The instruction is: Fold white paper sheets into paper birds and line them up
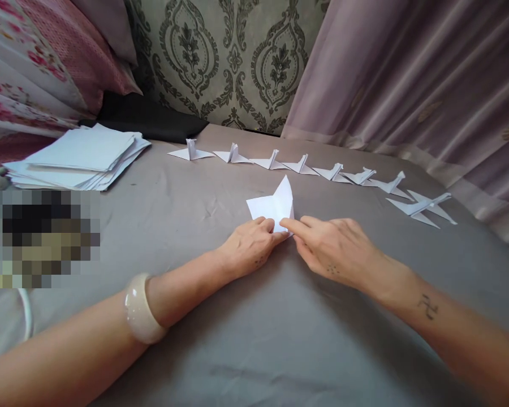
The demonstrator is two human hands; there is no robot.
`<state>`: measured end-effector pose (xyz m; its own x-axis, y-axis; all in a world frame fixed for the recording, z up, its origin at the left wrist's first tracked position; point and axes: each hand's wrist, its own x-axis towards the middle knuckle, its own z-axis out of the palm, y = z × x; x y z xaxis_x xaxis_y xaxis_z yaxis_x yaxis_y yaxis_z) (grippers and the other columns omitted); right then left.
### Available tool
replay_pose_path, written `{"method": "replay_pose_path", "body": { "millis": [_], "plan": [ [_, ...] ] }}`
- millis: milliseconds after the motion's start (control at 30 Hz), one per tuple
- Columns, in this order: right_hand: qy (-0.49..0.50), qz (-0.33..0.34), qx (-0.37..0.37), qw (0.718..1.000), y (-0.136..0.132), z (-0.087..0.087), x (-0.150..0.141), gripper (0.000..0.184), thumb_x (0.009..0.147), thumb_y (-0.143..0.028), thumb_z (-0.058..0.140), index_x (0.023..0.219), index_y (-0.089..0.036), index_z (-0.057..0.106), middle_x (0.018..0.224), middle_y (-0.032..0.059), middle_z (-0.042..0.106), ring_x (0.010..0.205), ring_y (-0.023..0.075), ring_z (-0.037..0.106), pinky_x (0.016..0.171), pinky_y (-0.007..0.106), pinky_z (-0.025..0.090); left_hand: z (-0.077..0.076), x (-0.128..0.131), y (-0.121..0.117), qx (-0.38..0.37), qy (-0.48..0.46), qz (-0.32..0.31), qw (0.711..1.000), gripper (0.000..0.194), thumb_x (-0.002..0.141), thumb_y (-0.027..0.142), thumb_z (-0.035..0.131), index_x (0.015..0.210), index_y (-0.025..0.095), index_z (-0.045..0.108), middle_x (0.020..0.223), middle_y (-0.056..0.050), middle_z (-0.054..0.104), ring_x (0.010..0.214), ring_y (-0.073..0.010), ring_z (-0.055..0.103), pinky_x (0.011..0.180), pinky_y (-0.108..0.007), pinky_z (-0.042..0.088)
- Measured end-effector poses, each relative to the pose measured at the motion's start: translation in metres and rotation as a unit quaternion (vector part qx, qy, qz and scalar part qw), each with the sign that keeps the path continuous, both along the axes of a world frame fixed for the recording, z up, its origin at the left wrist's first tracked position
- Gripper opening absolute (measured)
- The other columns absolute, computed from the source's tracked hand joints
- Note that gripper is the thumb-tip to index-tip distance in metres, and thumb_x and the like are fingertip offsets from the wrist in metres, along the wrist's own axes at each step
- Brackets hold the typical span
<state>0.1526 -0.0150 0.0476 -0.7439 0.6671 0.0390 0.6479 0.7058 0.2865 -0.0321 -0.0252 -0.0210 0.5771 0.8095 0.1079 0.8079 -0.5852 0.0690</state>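
A partly folded sheet of white paper (276, 206) stands on the grey cloth in front of me, with two pointed flaps, one rising up and one out to the left. My left hand (252, 243) is closed on its lower left side, fingers curled and thumb along the bottom edge. From the right, my right hand (337, 246) pinches the lower right of the paper, its index finger laid on the front. The fingers cover the paper's bottom part. Beyond it, several folded paper birds (272, 161) form a curved row.
A stack of white paper sheets (82, 148) lies at the back left, near a black cloth (144, 116). A pixelated patch hides something at the left, beside a white cable (25, 311). Curtains (385, 68) and a patterned wall (233, 56) bound the back.
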Motion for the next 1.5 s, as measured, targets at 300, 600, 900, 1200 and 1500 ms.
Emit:
{"method": "replay_pose_path", "body": {
  "millis": [300, 600, 900, 1200, 1500],
  "plan": [
    [-0.174, -0.118, -0.016, 0.977, -0.001, 0.027, -0.030, 0.033, 0.096, -0.034, 0.036, 0.078, -0.021, 0.059, 0.068, 0.0056, 0.066, 0.064, 0.0209, 0.063, 0.051, 0.029, 0.014, -0.002, -0.003, -0.001, -0.004, -0.042, -0.010, 0.999, 0.037, 0.093, 0.016, 0.036, 0.123, 0.022, 0.056, 0.084, -0.007, 0.054, 0.079, -0.0206, 0.052, 0.071, -0.031, 0.044],
    [-0.181, -0.185, -0.098, 0.961, 0.001, 0.022, -0.037, 0.034, 0.096, -0.030, 0.032, 0.087, -0.021, 0.064, 0.073, 0.0088, 0.065, 0.068, 0.0222, 0.062, 0.054, 0.028, 0.023, 0.002, -0.004, -0.002, -0.029, -0.081, -0.016, 0.996, 0.033, 0.090, 0.011, 0.041, 0.116, 0.017, 0.059, 0.088, -0.010, 0.058, 0.085, -0.0227, 0.054, 0.076, -0.033, 0.046],
    [-0.116, -0.270, -0.265, 0.919, 0.008, 0.031, -0.055, 0.024, 0.091, -0.026, 0.044, 0.101, -0.020, 0.065, 0.063, 0.0013, 0.063, 0.048, 0.0137, 0.060, 0.059, 0.027, 0.037, 0.000, -0.005, -0.002, -0.028, -0.101, -0.006, 0.994, 0.031, 0.090, 0.012, 0.043, 0.111, 0.021, 0.064, 0.084, -0.008, 0.057, 0.083, -0.0212, 0.055, 0.072, -0.031, 0.047],
    [-0.055, -0.305, -0.329, 0.892, 0.024, 0.029, -0.043, 0.027, 0.087, -0.026, 0.049, 0.107, -0.021, 0.067, 0.066, 0.0027, 0.068, 0.048, 0.0118, 0.061, 0.053, 0.023, 0.041, 0.000, -0.006, -0.002, -0.018, -0.109, 0.004, 0.994, 0.028, 0.093, 0.016, 0.039, 0.104, 0.019, 0.065, 0.081, -0.007, 0.058, 0.079, -0.0211, 0.056, 0.066, -0.030, 0.047],
    [-0.062, -0.307, -0.386, 0.868, 0.045, 0.021, -0.033, 0.030, 0.088, -0.025, 0.045, 0.113, -0.018, 0.060, 0.073, 0.0048, 0.071, 0.047, 0.0131, 0.064, 0.049, 0.023, 0.044, 0.001, -0.006, -0.002, -0.025, -0.109, 0.001, 0.994, 0.033, 0.094, 0.018, 0.039, 0.114, 0.024, 0.064, 0.080, -0.007, 0.056, 0.077, -0.0207, 0.055, 0.063, -0.028, 0.046]
  ]
}}
